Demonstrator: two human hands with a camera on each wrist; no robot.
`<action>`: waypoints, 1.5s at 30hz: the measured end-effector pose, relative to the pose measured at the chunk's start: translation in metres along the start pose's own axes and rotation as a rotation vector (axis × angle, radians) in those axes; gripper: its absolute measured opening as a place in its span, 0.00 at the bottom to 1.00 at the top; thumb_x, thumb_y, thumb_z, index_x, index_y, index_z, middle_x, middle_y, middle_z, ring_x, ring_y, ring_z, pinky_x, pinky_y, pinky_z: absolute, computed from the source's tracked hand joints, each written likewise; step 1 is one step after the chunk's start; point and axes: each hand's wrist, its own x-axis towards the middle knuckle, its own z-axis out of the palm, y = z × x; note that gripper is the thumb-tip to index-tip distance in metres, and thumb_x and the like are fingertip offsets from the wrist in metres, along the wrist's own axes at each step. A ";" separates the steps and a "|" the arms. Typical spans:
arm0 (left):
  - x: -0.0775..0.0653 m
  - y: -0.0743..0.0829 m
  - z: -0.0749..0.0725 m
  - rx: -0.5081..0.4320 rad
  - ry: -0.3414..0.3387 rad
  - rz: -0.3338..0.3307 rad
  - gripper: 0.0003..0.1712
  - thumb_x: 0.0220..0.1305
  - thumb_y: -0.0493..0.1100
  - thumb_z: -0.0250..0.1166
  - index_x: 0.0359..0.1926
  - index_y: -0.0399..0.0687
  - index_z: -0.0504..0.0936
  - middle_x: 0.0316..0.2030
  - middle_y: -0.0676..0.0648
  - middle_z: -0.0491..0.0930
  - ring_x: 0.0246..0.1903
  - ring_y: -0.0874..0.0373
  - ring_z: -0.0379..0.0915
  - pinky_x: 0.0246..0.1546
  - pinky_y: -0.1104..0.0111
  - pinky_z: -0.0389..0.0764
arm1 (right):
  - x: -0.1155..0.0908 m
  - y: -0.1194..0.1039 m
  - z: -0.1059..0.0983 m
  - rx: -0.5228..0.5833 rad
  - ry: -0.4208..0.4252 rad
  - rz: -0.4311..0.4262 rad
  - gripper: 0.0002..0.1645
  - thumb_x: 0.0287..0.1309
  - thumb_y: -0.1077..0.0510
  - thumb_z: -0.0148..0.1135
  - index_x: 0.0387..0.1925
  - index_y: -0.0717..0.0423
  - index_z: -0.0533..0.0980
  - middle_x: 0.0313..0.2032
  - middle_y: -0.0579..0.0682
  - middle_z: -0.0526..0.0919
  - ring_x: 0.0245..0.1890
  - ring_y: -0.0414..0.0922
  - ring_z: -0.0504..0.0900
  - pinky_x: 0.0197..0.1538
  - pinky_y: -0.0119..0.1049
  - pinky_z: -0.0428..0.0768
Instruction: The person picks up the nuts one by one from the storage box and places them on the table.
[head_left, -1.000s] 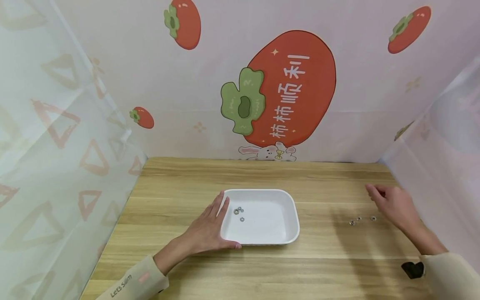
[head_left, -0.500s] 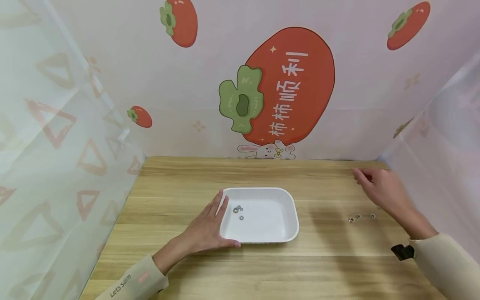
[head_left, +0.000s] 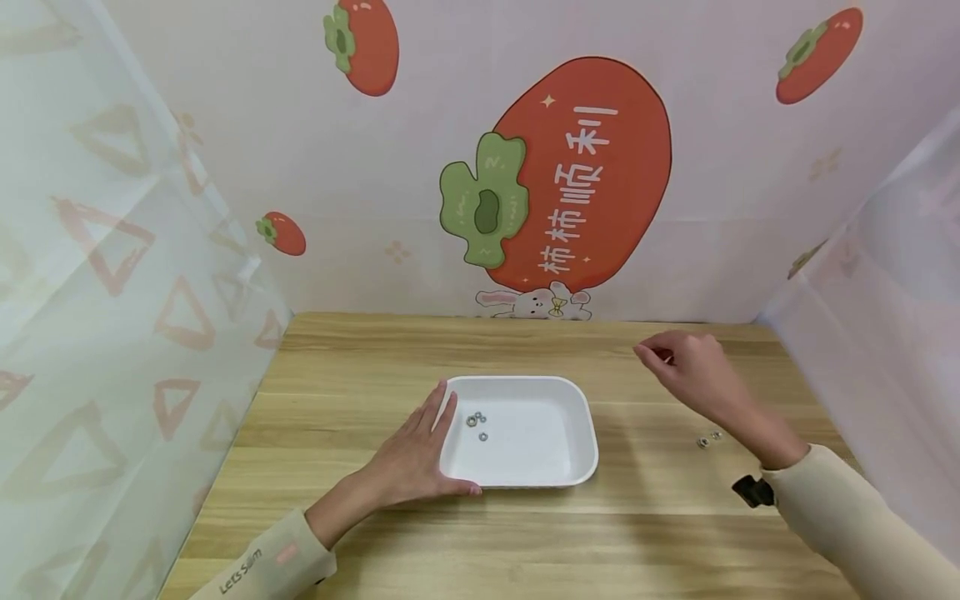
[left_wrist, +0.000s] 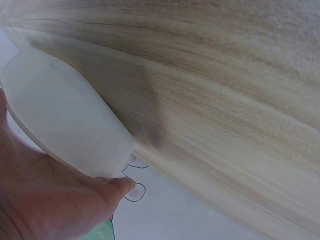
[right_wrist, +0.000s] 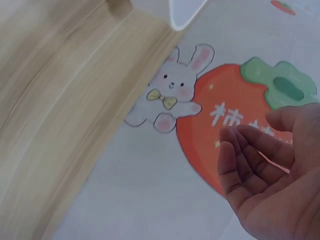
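Note:
My left hand (head_left: 412, 458) grips the left end of a white tray (head_left: 585, 467), thumb along the near side and fingers at the far left corner. The left wrist view shows the tray's outer wall (left_wrist: 65, 105) against this hand. Several small metal nuts (head_left: 472, 422) lie inside, toward the left end. Off to the right and above the table, my right hand (head_left: 697, 375) has its fingers curled and thumb near them. In the right wrist view no object shows at its fingertips (right_wrist: 227, 150); I cannot tell whether it holds something.
More small metal nuts (head_left: 703, 442) lie on the wooden table (head_left: 525, 550), partly hidden near the right forearm. Behind the table stands a white backdrop (head_left: 360, 183) with printed persimmons. Cloth sides close in left and right.
My right hand has moved left toward the tray, over the table, its fingers still curled. My left hand and the tray have stayed in place.

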 end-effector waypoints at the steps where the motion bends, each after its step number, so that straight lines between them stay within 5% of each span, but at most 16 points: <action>1: 0.000 0.000 0.000 0.000 0.000 0.000 0.83 0.49 0.84 0.70 0.85 0.36 0.42 0.85 0.35 0.33 0.84 0.41 0.39 0.80 0.48 0.58 | 0.002 -0.003 0.002 0.003 -0.009 -0.009 0.12 0.73 0.56 0.65 0.39 0.58 0.90 0.29 0.47 0.88 0.25 0.40 0.82 0.32 0.40 0.82; 7: 0.001 0.000 0.001 -0.003 0.012 0.005 0.82 0.49 0.83 0.70 0.84 0.35 0.44 0.85 0.34 0.35 0.83 0.40 0.41 0.79 0.48 0.59 | 0.014 -0.023 0.016 -0.006 -0.047 -0.077 0.08 0.69 0.60 0.68 0.39 0.60 0.90 0.34 0.50 0.91 0.32 0.44 0.88 0.37 0.46 0.89; 22: 0.000 -0.001 0.001 -0.002 0.001 0.006 0.82 0.49 0.84 0.70 0.84 0.35 0.43 0.85 0.34 0.33 0.84 0.40 0.39 0.80 0.48 0.57 | 0.041 -0.080 0.061 0.027 -0.197 -0.257 0.05 0.64 0.61 0.73 0.40 0.58 0.90 0.36 0.48 0.91 0.32 0.39 0.85 0.38 0.35 0.87; 31: -0.001 -0.002 0.001 -0.015 -0.002 0.004 0.82 0.49 0.83 0.70 0.85 0.35 0.42 0.85 0.34 0.33 0.84 0.40 0.39 0.80 0.48 0.56 | 0.054 -0.097 0.085 0.019 -0.296 -0.356 0.07 0.62 0.62 0.76 0.41 0.57 0.90 0.34 0.47 0.90 0.29 0.36 0.81 0.34 0.28 0.82; 45: 0.000 -0.002 -0.001 -0.003 0.012 0.015 0.81 0.51 0.82 0.70 0.84 0.34 0.44 0.84 0.33 0.36 0.83 0.38 0.42 0.79 0.46 0.59 | 0.062 -0.110 0.126 0.022 -0.492 -0.393 0.11 0.63 0.61 0.76 0.46 0.59 0.90 0.37 0.49 0.91 0.30 0.38 0.81 0.38 0.30 0.85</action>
